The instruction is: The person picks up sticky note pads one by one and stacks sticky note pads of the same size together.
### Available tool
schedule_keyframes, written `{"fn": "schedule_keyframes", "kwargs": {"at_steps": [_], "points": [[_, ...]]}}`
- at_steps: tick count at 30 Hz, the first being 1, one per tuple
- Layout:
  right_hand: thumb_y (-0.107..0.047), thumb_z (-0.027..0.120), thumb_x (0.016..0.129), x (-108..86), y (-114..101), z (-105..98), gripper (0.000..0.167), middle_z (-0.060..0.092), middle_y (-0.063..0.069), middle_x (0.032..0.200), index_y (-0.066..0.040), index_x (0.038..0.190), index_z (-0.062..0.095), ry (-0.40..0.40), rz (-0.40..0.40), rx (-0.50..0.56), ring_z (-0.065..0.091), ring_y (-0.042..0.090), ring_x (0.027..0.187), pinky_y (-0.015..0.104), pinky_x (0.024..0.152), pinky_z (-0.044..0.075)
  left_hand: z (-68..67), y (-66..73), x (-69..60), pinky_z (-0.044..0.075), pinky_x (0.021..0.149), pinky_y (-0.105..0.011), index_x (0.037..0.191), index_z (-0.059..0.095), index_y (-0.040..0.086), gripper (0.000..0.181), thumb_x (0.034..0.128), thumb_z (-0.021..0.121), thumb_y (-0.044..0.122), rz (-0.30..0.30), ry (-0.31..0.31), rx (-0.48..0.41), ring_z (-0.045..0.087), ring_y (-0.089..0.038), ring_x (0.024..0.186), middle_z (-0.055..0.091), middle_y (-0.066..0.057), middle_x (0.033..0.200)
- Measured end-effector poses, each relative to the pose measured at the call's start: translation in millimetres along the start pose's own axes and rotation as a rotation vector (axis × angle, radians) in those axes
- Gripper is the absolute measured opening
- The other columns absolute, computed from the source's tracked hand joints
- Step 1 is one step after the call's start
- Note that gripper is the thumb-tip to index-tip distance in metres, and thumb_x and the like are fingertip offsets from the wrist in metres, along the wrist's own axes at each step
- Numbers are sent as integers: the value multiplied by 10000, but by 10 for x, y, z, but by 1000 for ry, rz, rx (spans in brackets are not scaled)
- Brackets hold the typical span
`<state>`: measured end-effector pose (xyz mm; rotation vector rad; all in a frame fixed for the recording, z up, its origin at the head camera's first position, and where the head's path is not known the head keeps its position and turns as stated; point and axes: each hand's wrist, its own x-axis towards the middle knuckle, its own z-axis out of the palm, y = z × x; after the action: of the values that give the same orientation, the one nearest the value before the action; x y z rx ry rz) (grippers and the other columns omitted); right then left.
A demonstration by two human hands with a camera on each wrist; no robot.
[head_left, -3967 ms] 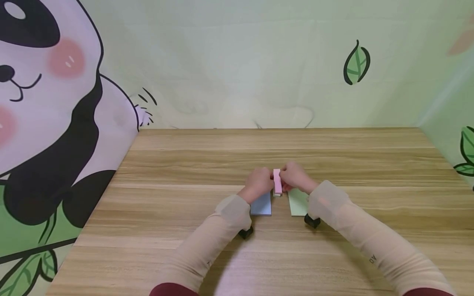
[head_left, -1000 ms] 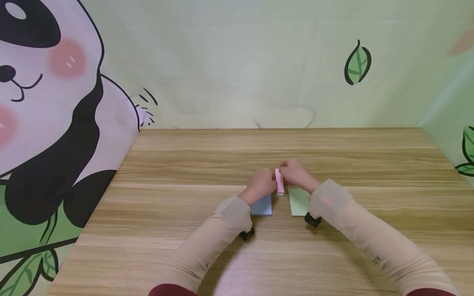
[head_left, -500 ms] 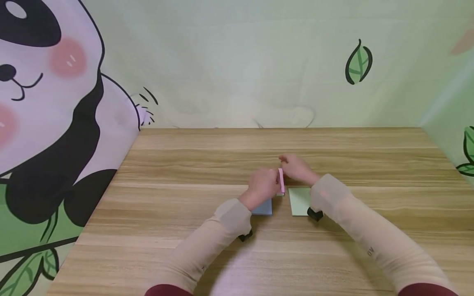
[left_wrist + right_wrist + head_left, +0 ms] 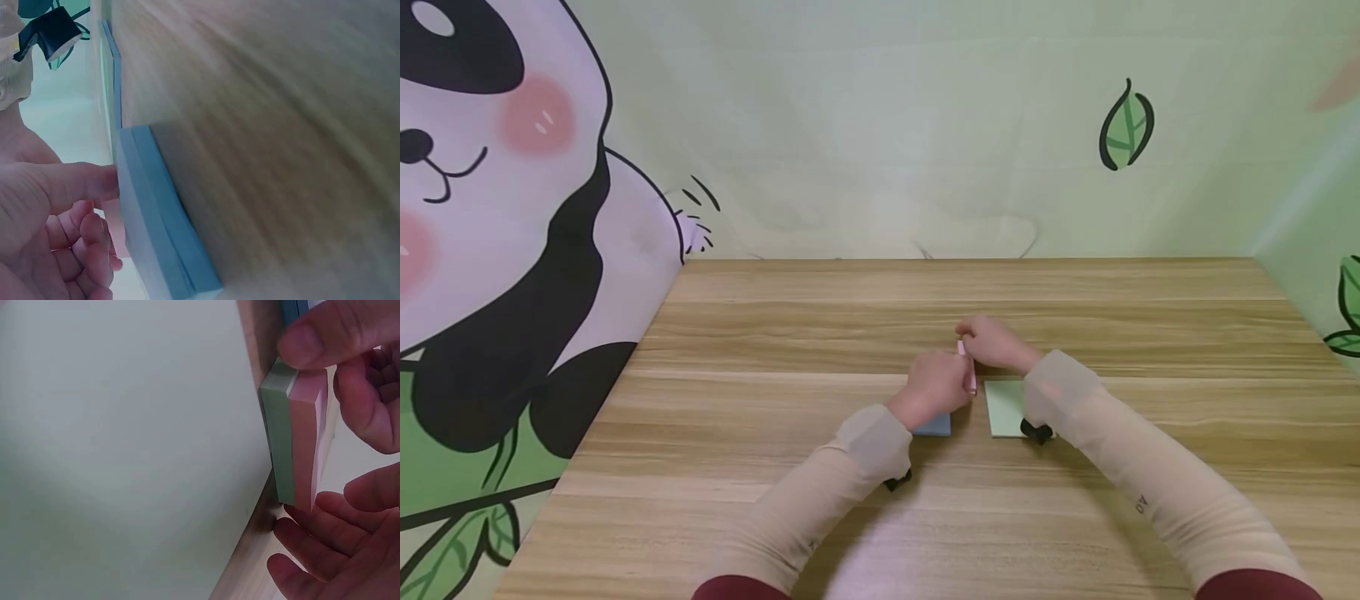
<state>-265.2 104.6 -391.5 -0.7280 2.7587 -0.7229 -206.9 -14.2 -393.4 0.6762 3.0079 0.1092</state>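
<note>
A small square block with a pink layer against a green layer [image 4: 284,444] stands upright on the table between the hands. It shows as a narrow pink strip [image 4: 972,379] in the head view. The left hand [image 4: 938,383] pinches it, its thumb [image 4: 312,344] lying on one corner in the right wrist view. At the block's far end is the right hand [image 4: 996,343], its loosely bent fingers [image 4: 331,537] at the block's lower edge. A flat blue pad [image 4: 936,427] lies under the left hand. Beside the right wrist is a pale green pad [image 4: 1003,410].
The wooden table [image 4: 805,333] runs back to a printed wall cloth [image 4: 880,150] with a panda [image 4: 490,208] on the left. Black wrist cameras hang under both wrists, the right one [image 4: 1036,430] close over the green pad.
The pink strip has shifted slightly right and turned edge-on. The left hand has moved right along it. The right hand drew away toward the back, then came back to the strip's far end.
</note>
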Motion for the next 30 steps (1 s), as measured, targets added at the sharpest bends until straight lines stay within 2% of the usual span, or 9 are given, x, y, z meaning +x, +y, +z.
{"fn": "schedule_keyframes", "kwargs": {"at_steps": [3,10,18,24,30], "points": [[-42,386,816,3,-1,1,351,537,273,1144,92,1095,552,-16,10,-2,496,372,1094,455,920,390,13,-2,-2,368,436,-273,621,523,193,172,758,612,249,-7,4,8,487,-107,533,486,63,578],[-29,379,815,-2,0,-2,358,532,276,1150,105,1104,542,-33,9,2,482,377,1110,457,929,381,44,-1,10,378,439,-276,639,552,181,137,756,606,227,-27,14,33,509,-108,552,525,47,604],[-24,384,819,-12,-4,-1,346,543,271,1136,104,1095,550,-27,1,0,494,370,1096,451,927,383,47,24,11,335,406,-274,591,506,160,234,778,584,277,-94,3,78,473,-109,514,510,35,582],[-19,382,830,-23,3,-1,335,549,266,1129,105,1093,549,-31,-5,0,500,367,1085,450,921,385,39,48,12,340,429,-273,588,499,160,252,797,569,283,-141,-26,73,467,-107,521,502,37,575],[-25,378,837,-33,-8,-14,338,541,270,1139,108,1103,540,-43,-3,9,493,371,1093,452,924,383,46,51,11,348,437,-275,613,524,157,231,793,564,296,-135,-5,80,510,-121,544,543,33,597]]}}
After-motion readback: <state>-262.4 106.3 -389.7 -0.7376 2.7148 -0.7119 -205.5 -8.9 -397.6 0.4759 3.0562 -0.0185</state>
